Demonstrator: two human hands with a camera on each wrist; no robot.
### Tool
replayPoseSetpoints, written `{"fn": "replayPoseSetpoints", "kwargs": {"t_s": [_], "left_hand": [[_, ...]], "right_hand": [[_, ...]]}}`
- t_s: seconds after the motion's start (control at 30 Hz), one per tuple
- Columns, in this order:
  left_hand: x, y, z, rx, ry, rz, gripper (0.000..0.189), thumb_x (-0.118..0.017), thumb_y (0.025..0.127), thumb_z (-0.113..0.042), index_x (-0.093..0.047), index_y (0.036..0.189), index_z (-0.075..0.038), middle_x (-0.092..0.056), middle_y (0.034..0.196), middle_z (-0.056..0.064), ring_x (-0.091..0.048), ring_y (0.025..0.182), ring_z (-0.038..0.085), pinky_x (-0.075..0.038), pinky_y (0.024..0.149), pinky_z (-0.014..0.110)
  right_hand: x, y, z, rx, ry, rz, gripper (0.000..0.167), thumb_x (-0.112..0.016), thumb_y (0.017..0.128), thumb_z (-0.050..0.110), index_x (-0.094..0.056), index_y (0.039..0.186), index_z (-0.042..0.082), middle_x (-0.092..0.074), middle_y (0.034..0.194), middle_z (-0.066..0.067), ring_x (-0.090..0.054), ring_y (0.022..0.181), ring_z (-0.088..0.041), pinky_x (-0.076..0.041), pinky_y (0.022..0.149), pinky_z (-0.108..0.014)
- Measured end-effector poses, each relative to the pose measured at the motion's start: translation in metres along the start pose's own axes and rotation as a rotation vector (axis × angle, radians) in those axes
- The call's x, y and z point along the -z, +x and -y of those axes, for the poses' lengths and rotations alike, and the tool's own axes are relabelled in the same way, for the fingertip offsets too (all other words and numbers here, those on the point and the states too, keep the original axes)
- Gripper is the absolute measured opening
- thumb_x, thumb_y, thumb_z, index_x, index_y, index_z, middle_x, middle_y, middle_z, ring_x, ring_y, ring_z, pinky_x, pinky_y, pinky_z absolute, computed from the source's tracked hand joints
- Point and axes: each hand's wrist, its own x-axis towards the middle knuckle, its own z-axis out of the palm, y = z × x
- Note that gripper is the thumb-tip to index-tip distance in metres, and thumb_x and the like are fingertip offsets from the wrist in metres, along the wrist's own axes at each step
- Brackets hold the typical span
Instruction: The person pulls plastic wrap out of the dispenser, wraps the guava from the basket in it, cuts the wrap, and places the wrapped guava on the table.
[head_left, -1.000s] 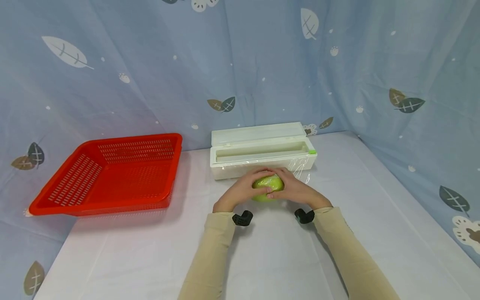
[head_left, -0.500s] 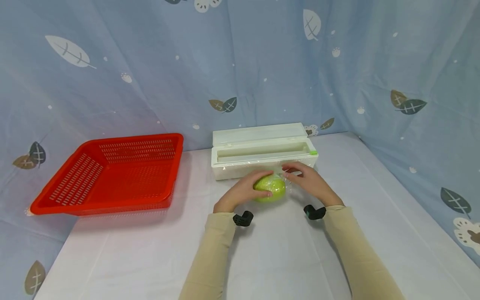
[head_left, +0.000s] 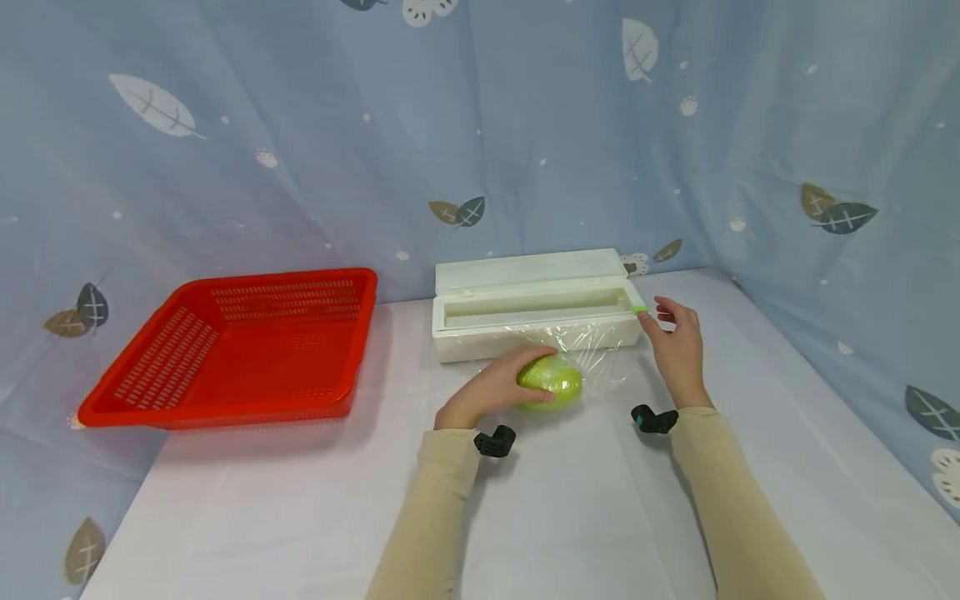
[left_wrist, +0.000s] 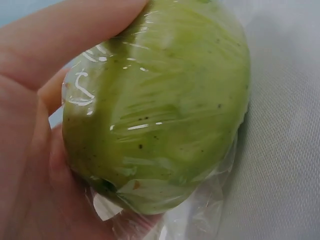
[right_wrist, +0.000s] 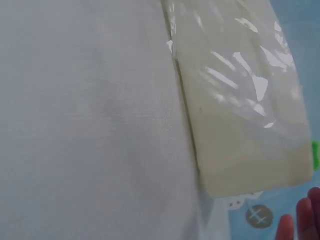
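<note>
In the head view a yellow-green fruit [head_left: 551,380], glossy with plastic wrap, sits on the white cloth. My left hand [head_left: 495,387] grips it from the left, fingers over its far side and thumb along the near side. Small dark specks and wrap creases show on the fruit [left_wrist: 160,105] in the left wrist view. Clear cling film [head_left: 596,358] stretches from it to the long white cling film box [head_left: 536,337], whose lid stands raised. At the box's right end my right hand [head_left: 680,354] has its thumb tip right at the green slider [head_left: 640,309], the other fingers loosely bent.
A red plastic basket [head_left: 337,400] with slotted walls stands on the left of the white-covered table [head_left: 300,508]. Behind everything hangs a blue leaf-patterned curtain [head_left: 540,117]. The film [right_wrist: 240,70] lies over the box's front in the right wrist view.
My right hand has let go of the fruit and moved right and away from me to the box's green slider. My left hand keeps its grip; more film shows between fruit and box.
</note>
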Motion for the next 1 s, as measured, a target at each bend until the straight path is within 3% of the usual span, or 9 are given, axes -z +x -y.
{"fn": "replayPoseSetpoints", "kwargs": {"t_s": [0.2, 0.27, 0.37, 0.53, 0.67, 0.87, 1.0], "left_hand": [[-0.001, 0.0, -0.001, -0.008, -0.016, 0.022, 0.067, -0.073, 0.071, -0.039, -0.041, 0.13, -0.037, -0.041, 0.124, -0.018, -0.039, 0.112, 0.004, -0.032, 0.095, 0.031], [-0.001, 0.0, -0.001, -0.016, -0.015, 0.021, 0.067, -0.073, 0.071, -0.039, -0.041, 0.13, -0.036, -0.042, 0.124, -0.018, -0.039, 0.112, 0.004, -0.032, 0.095, 0.03], [-0.001, 0.001, -0.001, -0.032, -0.014, 0.027, 0.066, -0.073, 0.071, -0.04, -0.042, 0.13, -0.035, -0.042, 0.123, -0.018, -0.04, 0.111, 0.004, -0.033, 0.095, 0.03], [0.001, -0.001, -0.001, -0.012, -0.033, 0.019, 0.068, -0.073, 0.07, -0.041, -0.041, 0.13, -0.038, -0.041, 0.124, -0.019, -0.04, 0.111, 0.003, -0.033, 0.094, 0.032], [0.003, 0.001, 0.0, -0.018, -0.035, 0.007, 0.068, -0.073, 0.07, -0.041, -0.041, 0.13, -0.038, -0.041, 0.125, -0.019, -0.039, 0.112, 0.003, -0.033, 0.095, 0.032], [0.0, 0.002, 0.003, -0.008, -0.035, 0.02, 0.067, -0.073, 0.07, -0.042, -0.041, 0.129, -0.038, -0.041, 0.124, -0.019, -0.039, 0.112, 0.003, -0.033, 0.095, 0.031], [-0.001, -0.001, 0.004, 0.007, -0.041, 0.02, 0.067, -0.073, 0.07, -0.042, -0.041, 0.129, -0.039, -0.04, 0.125, -0.02, -0.038, 0.113, 0.003, -0.032, 0.096, 0.03]], "right_hand": [[-0.019, 0.028, -0.042, -0.093, -0.038, 0.017, 0.062, -0.047, 0.078, 0.063, -0.04, 0.132, 0.032, -0.033, 0.132, 0.003, -0.035, 0.117, -0.018, -0.041, 0.085, -0.036], [-0.021, 0.028, -0.039, -0.096, -0.037, 0.018, 0.063, -0.048, 0.076, 0.064, -0.043, 0.129, 0.032, -0.033, 0.132, 0.003, -0.035, 0.116, -0.018, -0.042, 0.081, -0.033], [-0.014, 0.017, -0.016, -0.098, -0.009, 0.07, 0.061, -0.054, 0.078, 0.058, -0.047, 0.128, 0.025, -0.031, 0.135, -0.002, -0.033, 0.118, -0.024, -0.042, 0.08, -0.036], [0.0, 0.004, 0.013, -0.118, 0.107, 0.187, 0.052, -0.057, 0.083, 0.044, -0.049, 0.128, 0.019, -0.03, 0.138, -0.007, -0.029, 0.122, -0.029, -0.035, 0.09, -0.044], [0.002, 0.005, 0.014, -0.125, 0.192, 0.196, 0.048, -0.056, 0.085, 0.041, -0.048, 0.128, 0.021, -0.034, 0.136, -0.004, -0.03, 0.12, -0.024, -0.033, 0.093, -0.041], [0.001, 0.002, 0.008, -0.162, 0.222, 0.179, 0.046, -0.056, 0.085, 0.042, -0.049, 0.127, 0.025, -0.034, 0.135, -0.001, -0.031, 0.118, -0.021, -0.031, 0.094, -0.041], [-0.002, -0.001, 0.005, -0.118, 0.241, 0.173, 0.04, -0.056, 0.086, 0.037, -0.053, 0.124, 0.023, -0.035, 0.133, 0.0, -0.03, 0.118, -0.02, -0.027, 0.094, -0.041]]}}
